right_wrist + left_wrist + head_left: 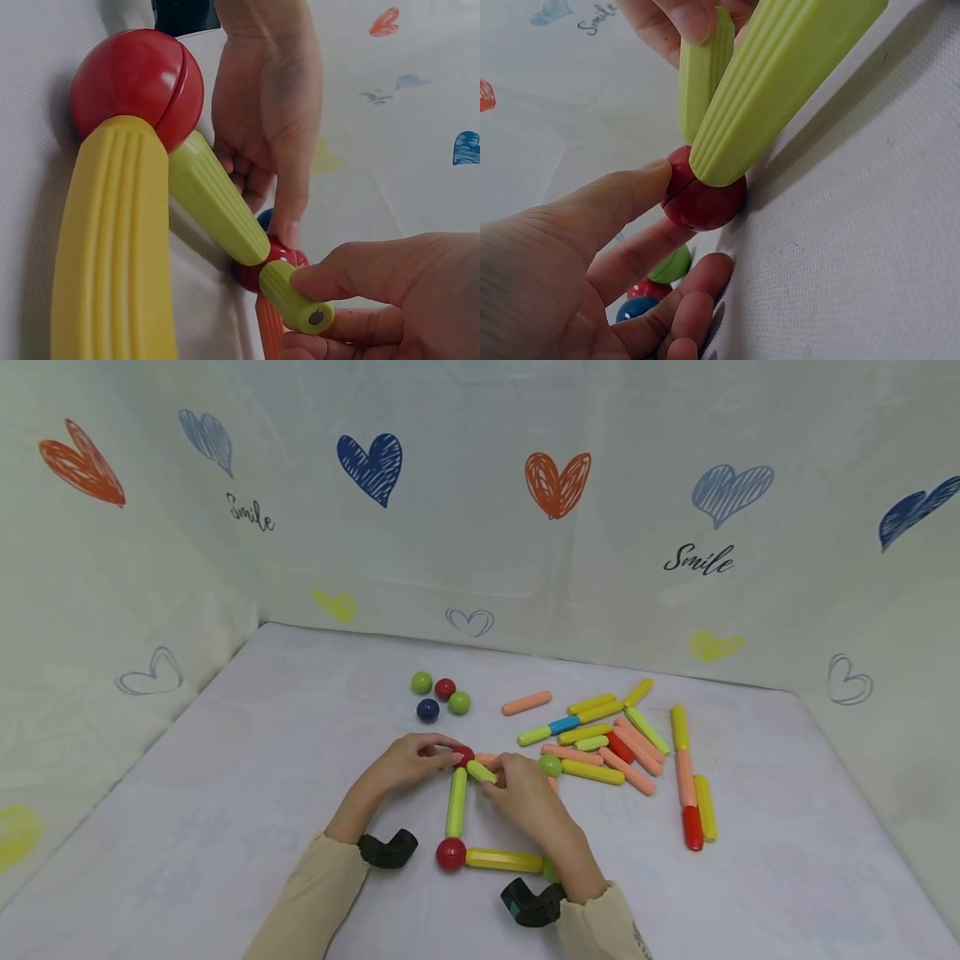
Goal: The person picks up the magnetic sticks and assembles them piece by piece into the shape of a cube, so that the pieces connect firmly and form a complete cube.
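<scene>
At the far left corner of a square of rods and balls sits a red ball [465,755]. My left hand [408,765] pinches this ball between thumb and fingers, seen closely in the left wrist view [705,204]. My right hand [527,795] holds a short lime stick [294,298] between thumb and fingers, one end right at the red ball and tilted up from it. A round metal dot shows on its free end. A longer lime rod [456,803] joins the held ball to a nearer red ball [451,854]. An orange rod [487,759] leads right, partly behind my right hand.
A yellow rod [504,860] runs from the near red ball to a green ball [551,869], half hidden by my right wrist. Another green ball [550,766] marks the far right corner. Loose balls [428,710] lie behind; several rods [592,732] are heaped right.
</scene>
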{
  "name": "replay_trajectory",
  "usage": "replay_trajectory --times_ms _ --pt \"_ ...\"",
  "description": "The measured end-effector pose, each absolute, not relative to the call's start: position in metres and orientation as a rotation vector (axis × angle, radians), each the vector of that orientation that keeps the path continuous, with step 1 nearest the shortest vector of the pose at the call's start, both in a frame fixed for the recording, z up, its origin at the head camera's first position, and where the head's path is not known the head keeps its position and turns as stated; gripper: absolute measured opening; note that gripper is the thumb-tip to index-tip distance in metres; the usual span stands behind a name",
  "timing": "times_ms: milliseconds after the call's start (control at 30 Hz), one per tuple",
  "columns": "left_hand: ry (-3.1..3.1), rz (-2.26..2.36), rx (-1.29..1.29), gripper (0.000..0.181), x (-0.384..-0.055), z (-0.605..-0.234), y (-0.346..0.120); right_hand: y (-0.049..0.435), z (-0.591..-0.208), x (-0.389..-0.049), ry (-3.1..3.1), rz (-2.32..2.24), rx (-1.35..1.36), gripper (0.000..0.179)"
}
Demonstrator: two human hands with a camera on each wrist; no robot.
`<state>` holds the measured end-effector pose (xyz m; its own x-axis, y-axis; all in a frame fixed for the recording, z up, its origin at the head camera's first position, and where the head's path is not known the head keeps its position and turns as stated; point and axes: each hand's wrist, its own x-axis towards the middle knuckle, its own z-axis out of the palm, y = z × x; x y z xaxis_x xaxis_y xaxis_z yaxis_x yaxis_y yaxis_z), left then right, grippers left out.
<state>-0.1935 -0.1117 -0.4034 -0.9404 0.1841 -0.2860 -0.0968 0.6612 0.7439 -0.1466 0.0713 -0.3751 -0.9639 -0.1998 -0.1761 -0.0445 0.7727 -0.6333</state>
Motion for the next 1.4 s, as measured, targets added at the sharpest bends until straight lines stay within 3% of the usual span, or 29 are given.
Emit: replay_trajectory --times_ms 800,1133,1400 --pt "2.542 1.153 0.045 0.031 -0.191 -0.403 -0.114 0.079 -0.361 -0.140 2.674 -1.079 -0.239 0.038" --pt "2.554 1.134 0.053 0.033 -0.193 -0.407 -0.111 0.110 -0.330 -0.132 2.764 -1.173 -0.177 0.029" --pt "2.563 1.132 0.063 0.032 -0.194 -0.407 -0.110 0.151 -0.323 -0.133 2.847 -1.206 -0.158 0.039"
